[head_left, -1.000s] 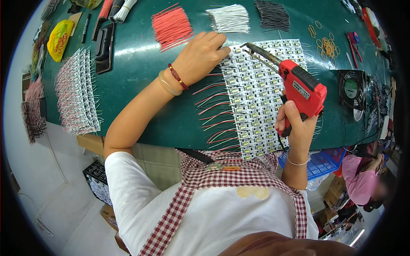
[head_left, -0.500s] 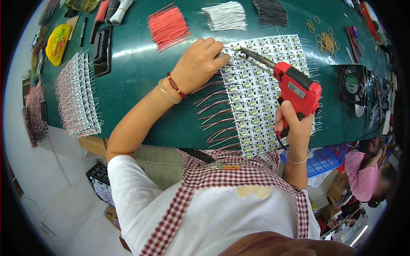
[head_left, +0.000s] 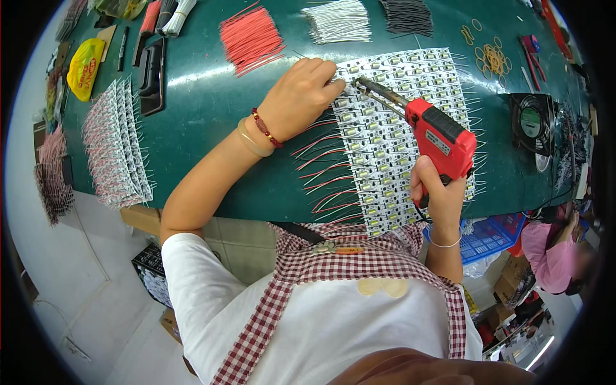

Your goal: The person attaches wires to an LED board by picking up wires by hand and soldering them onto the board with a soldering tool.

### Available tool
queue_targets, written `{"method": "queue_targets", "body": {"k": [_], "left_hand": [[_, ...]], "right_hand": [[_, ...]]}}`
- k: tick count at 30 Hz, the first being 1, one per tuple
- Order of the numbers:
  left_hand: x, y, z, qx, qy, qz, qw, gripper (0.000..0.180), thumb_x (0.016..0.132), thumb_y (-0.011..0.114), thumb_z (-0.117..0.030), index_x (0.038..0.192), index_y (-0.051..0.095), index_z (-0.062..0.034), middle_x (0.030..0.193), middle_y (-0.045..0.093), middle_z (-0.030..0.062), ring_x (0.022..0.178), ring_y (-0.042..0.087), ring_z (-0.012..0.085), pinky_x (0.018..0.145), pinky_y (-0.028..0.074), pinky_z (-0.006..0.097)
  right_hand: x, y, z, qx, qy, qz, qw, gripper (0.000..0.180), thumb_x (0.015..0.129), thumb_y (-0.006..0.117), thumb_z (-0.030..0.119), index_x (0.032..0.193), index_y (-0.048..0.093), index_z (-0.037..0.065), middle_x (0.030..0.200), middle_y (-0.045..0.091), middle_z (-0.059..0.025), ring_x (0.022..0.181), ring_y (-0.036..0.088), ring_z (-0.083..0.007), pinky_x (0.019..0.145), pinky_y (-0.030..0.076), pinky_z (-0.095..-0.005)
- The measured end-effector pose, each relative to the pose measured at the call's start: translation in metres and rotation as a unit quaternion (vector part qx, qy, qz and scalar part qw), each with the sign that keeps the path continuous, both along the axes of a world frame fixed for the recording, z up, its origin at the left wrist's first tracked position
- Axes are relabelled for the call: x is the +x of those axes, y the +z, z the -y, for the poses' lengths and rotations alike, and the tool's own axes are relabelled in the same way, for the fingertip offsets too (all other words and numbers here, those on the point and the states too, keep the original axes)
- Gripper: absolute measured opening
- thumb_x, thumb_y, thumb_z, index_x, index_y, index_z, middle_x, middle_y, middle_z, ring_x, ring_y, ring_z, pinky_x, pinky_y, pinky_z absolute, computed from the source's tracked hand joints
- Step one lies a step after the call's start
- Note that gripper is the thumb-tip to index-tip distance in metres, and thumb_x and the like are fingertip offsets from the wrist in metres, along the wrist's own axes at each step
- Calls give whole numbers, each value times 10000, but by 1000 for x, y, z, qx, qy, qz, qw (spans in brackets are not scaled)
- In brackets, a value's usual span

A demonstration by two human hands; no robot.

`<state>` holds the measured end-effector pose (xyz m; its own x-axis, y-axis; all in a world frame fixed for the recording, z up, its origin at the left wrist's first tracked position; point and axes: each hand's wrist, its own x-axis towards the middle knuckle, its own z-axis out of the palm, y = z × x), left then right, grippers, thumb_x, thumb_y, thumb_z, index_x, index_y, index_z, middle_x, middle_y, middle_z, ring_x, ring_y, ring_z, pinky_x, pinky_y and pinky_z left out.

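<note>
My right hand (head_left: 443, 192) grips a red and black soldering gun (head_left: 443, 138) by its handle. Its long metal tip reaches the far left corner of a white circuit board panel (head_left: 385, 141) covered in rows of small components. Closed fingers of my left hand (head_left: 301, 93) pinch at that same corner, beside the tip. A thin dark wire (head_left: 299, 54) pokes out past the knuckles; the fingertips' hold on it is partly hidden. Red, white and black wires (head_left: 324, 173) hang off the panel's left side, and more wire ends stick out on its right.
Bundles of red (head_left: 251, 40), white (head_left: 337, 21) and black wires (head_left: 407, 16) lie at the far side. Finished-looking wired panels (head_left: 115, 144) stand at left. Rubber bands (head_left: 493, 59), pliers (head_left: 532, 61) and a black fan (head_left: 531, 122) sit at right. A person in pink (head_left: 545, 253) is beyond.
The soldering gun and my right hand have shifted slightly left, and the tip now sits a little nearer to me on the panel. My left hand stays almost in place.
</note>
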<state>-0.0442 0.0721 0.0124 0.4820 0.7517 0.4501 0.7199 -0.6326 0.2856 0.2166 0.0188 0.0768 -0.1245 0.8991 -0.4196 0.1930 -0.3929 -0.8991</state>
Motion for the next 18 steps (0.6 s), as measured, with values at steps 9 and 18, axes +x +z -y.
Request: {"method": "queue_targets", "body": {"k": [9,18], "left_hand": [[-1,1,1,-22,0,-9,1000,223,685,597,12,890,651,-56,734,481,70,710,520,230,663,439,344],[1,1,3,-25,9,19,999,210,699,614,11,889,661,-63,712,480,68,666,517,226,614,436,340]], "right_hand": [[3,2,3,12,-50,-42,998,117,847,653,109,863,591,12,595,575,-24,412,491,-69,388,373,-207],[2,2,2,15,-43,-51,998,113,846,657,110,851,593,17,586,570,-14,415,488,-60,382,365,-201]]}}
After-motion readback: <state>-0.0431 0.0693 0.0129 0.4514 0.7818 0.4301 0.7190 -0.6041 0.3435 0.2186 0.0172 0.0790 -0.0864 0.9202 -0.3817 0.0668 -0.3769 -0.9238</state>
